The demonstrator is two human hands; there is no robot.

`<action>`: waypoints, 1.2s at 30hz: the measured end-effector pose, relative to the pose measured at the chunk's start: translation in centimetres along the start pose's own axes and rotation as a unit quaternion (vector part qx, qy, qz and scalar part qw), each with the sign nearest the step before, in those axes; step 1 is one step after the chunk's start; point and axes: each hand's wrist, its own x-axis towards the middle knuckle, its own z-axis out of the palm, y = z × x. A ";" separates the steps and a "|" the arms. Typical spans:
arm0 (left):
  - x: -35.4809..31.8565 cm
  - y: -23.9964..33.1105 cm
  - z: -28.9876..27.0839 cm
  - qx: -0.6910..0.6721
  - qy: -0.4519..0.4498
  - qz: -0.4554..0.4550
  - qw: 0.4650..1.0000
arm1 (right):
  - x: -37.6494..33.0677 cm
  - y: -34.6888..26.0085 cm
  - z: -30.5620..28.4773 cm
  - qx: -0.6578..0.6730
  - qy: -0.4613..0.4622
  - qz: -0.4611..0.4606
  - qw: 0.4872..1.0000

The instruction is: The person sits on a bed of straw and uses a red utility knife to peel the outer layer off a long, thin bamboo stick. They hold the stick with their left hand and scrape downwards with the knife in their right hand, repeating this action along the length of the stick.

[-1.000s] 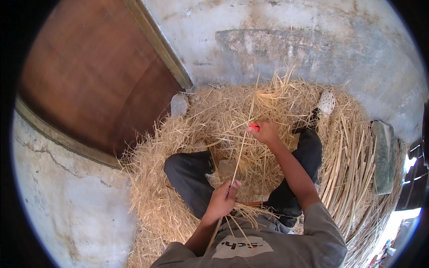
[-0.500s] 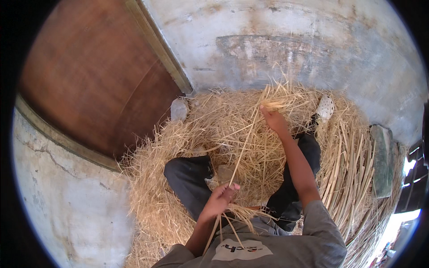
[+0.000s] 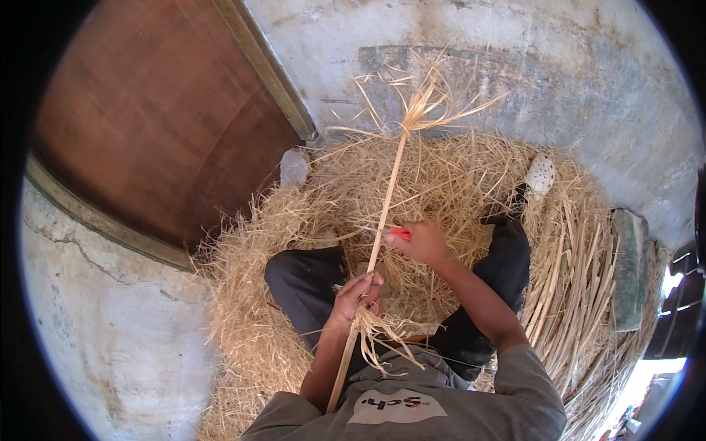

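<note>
Surrounding both hands [image 3: 390,272], loose straw [image 3: 471,176] hides the floor.

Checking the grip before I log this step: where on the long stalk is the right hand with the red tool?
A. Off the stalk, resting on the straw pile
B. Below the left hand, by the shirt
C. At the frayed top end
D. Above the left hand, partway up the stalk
D: the right hand, with the red tool, meets the long stalk just above the left hand, far below the frayed top.
</note>
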 end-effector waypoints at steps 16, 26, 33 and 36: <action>-1.1 -0.2 0.8 0.124 0.031 0.014 0.992 | -1.4 -0.5 1.1 0.004 0.041 -0.079 0.996; -3.0 -1.6 2.2 0.157 0.022 -0.013 0.987 | 2.6 5.9 0.3 -0.003 0.063 0.148 0.987; -1.9 -0.4 1.7 0.156 0.057 0.019 0.986 | -1.5 -0.5 1.9 0.018 0.028 -0.024 0.999; -2.3 -1.1 1.4 0.190 0.038 0.011 0.981 | 1.1 2.5 1.0 0.012 0.056 0.084 0.995</action>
